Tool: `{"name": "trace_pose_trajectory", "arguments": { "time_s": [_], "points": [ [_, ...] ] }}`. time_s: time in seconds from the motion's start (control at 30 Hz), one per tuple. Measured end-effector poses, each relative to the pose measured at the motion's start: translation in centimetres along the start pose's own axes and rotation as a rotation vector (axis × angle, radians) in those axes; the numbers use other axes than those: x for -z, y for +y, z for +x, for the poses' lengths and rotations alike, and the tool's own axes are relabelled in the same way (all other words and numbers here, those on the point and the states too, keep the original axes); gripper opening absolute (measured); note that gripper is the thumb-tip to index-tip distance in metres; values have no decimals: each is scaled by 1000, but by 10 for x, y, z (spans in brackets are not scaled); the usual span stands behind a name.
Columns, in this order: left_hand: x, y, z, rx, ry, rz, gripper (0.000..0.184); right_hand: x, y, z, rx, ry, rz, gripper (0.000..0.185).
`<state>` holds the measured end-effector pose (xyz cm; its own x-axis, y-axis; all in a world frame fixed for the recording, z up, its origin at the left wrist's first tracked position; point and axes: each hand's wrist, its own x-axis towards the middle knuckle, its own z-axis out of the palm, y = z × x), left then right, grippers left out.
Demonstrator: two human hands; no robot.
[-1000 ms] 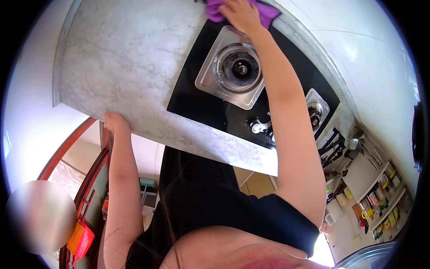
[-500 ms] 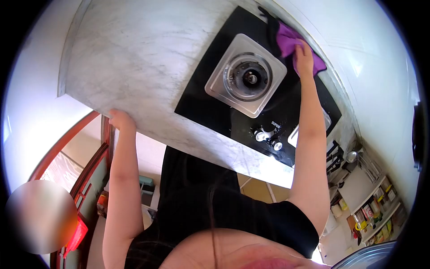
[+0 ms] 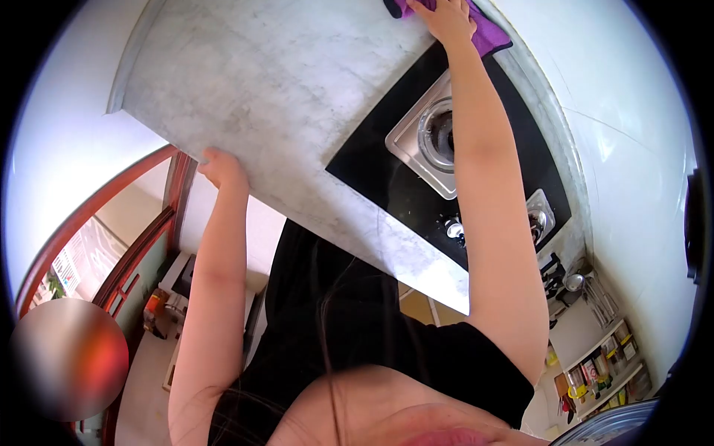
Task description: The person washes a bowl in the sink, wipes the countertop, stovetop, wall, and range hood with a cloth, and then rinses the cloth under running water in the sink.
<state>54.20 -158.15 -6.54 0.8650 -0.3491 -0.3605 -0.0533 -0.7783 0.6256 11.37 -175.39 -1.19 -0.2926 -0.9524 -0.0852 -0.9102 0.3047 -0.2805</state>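
At the top of the head view, my right hand (image 3: 451, 21) presses a purple cloth (image 3: 491, 33) with dark edging against the counter, at the far corner of the black gas hob (image 3: 364, 160). Its fingers are partly spread over the cloth, and the tips are cut off or hidden. My right forearm crosses the hob and covers part of the steel burner tray (image 3: 405, 141) and the round burner (image 3: 439, 134). My left hand (image 3: 221, 167) is closed on the front edge of the pale marbled countertop (image 3: 253, 97), left of the hob.
A second burner tray (image 3: 543, 212) and a control knob (image 3: 454, 229) show beside my right arm. White wall runs along the counter's back. Utensils (image 3: 595, 293) and a shelf of bottles and packets (image 3: 602, 368) stand at right; a red-brown door frame (image 3: 160, 223) is at left.
My right hand has moved the purple cloth up and left along the hob's back edge. My left hand stays on the counter edge. The view has shifted, and my right arm now covers more of the burner.
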Motion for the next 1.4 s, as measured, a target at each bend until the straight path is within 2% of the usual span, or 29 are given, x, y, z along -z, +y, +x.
{"name": "trace_pose_trajectory", "arguments": {
  "time_s": [0.13,0.2,0.27,0.33,0.37,0.47,0.5,0.57,0.63,0.67,0.73,0.8,0.87,0.93,0.97,1.0,1.07,1.13,1.2,1.27,1.37,1.4],
  "points": [
    [6,10,-13,26,-15,41,69,-18,-12,-32,-95,7,8,54],
    [11,20,-24,50,-25,64,69,-29,-16,-60,-234,55,83,55],
    [13,26,-28,66,-36,75,68,-58,-14,-74,-325,214,103,54],
    [18,25,-28,92,-56,88,68,-54,-23,-95,-289,326,64,59],
    [18,27,-26,100,-66,93,68,-52,-30,-106,-338,221,149,63],
    [22,28,-29,105,-70,85,64,-71,-47,-141,-405,326,239,71],
    [22,27,-30,119,-79,49,63,-64,-54,-154,-433,278,268,83],
    [21,26,-30,144,-98,-23,59,-63,-63,-171,-477,326,294,85],
    [-1,-13,11,22,-150,325,55,-66,-66,-182,-519,379,269,91],
    [-19,-43,52,-151,-180,684,54,-68,-65,-184,-533,368,257,93],
    [-19,-46,61,-445,-271,1304,55,-69,-62,-188,-557,347,232,96],
    [-15,-35,50,-442,-287,1560,59,-69,-60,-202,-540,340,192,96],
    [-10,-24,35,-144,-294,987,64,-71,-57,-220,-491,334,187,93],
    [-13,-37,53,-575,-418,1756,61,-73,-61,-246,-421,372,80,81],
    [-16,-44,60,-711,-451,2003,59,-73,-58,-259,-394,365,53,78],
    [-14,-42,59,-877,-466,2235,58,-73,-55,-272,-365,360,27,75],
    [6,-7,26,-1014,-456,2447,55,-65,-34,-299,-283,354,-8,60],
    [-6,-25,39,-955,-333,2335,55,-54,0,-325,-255,240,-54,51],
    [-4,-18,32,-976,-334,2329,55,-39,38,-342,-191,188,-98,43],
    [22,17,1,-1071,-462,2430,55,-22,64,-346,-120,95,-135,39],
    [-2,-9,29,-837,-455,2401,55,-10,88,-341,-59,-2,-126,38],
    [2,-5,26,-900,-421,2345,53,-4,91,-340,-52,-25,-142,38]
  ]
}}
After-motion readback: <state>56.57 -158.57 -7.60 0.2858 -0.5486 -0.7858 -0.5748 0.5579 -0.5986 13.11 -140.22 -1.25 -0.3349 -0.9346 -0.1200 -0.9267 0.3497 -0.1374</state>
